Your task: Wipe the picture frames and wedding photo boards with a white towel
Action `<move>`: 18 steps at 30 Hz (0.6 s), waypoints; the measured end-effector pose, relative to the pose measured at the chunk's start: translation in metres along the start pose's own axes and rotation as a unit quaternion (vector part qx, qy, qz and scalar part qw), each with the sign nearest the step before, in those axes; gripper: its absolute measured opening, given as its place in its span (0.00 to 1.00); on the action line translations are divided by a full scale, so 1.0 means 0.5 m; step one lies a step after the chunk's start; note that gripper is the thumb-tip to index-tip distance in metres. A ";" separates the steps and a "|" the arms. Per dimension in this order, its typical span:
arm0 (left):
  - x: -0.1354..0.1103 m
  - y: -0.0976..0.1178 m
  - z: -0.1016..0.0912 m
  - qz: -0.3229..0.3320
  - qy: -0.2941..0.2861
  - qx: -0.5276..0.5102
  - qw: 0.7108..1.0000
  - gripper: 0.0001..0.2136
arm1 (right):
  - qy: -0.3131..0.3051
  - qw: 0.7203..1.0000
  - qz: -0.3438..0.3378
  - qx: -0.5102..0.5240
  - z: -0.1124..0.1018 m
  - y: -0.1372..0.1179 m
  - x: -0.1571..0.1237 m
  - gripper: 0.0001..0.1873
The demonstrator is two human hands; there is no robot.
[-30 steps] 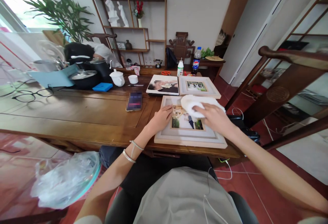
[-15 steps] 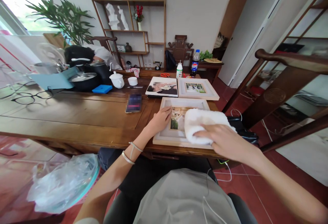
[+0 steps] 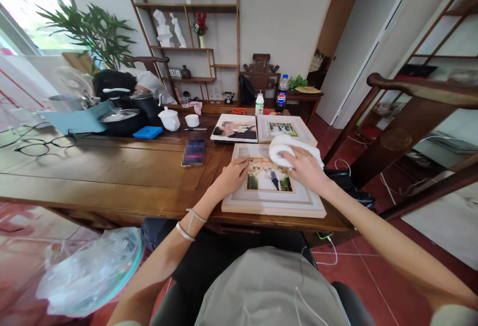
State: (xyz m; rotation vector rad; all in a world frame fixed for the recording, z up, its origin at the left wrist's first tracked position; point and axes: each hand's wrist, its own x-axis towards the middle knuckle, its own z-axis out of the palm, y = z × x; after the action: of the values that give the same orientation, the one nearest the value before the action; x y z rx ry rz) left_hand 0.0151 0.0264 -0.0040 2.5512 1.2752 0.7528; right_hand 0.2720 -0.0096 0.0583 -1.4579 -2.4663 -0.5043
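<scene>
A pale picture frame [image 3: 274, 209] with a small photo in its middle lies flat at the table's front edge. My left hand [image 3: 236, 174] rests on the frame's left side, fingers stretched toward the photo and holding nothing. In my right hand [image 3: 306, 166] is a folded white towel [image 3: 282, 149], pressed on the frame's far right corner; it covers part of the far rim. Just behind lie a second pale picture frame [image 3: 308, 132] and a photo panel [image 3: 234, 128] at its left.
On the wooden table [image 3: 112, 166] stand a phone [image 3: 194, 152], a blue box [image 3: 148, 132], a white teapot [image 3: 170, 118], a white cup [image 3: 191, 120] and a cola bottle [image 3: 282, 94]. A wooden chair [image 3: 411, 122] is at the right. A bag-lined bin [image 3: 97, 271] sits lower left.
My right hand has moved the towel from the frame's near right part to its far right corner, uncovering the photo. My left hand has stayed in place.
</scene>
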 end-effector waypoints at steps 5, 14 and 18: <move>0.000 0.000 0.003 -0.007 0.008 -0.001 1.000 0.18 | -0.056 0.996 -0.059 0.027 0.031 0.001 0.037 0.26; 0.000 -0.001 0.004 0.000 0.016 0.003 1.000 0.17 | -0.174 0.962 -0.113 0.178 -0.124 -0.127 -0.104 0.24; -0.001 0.000 0.001 0.004 0.011 0.001 1.000 0.18 | -0.158 0.962 -0.118 0.189 -0.150 -0.155 -0.154 0.26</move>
State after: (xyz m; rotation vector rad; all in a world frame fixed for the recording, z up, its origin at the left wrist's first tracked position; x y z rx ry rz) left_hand 0.0154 0.0260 -0.0047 2.5586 1.2739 0.7847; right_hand 0.2425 -0.1361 0.0850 -1.1704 -2.7965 0.1764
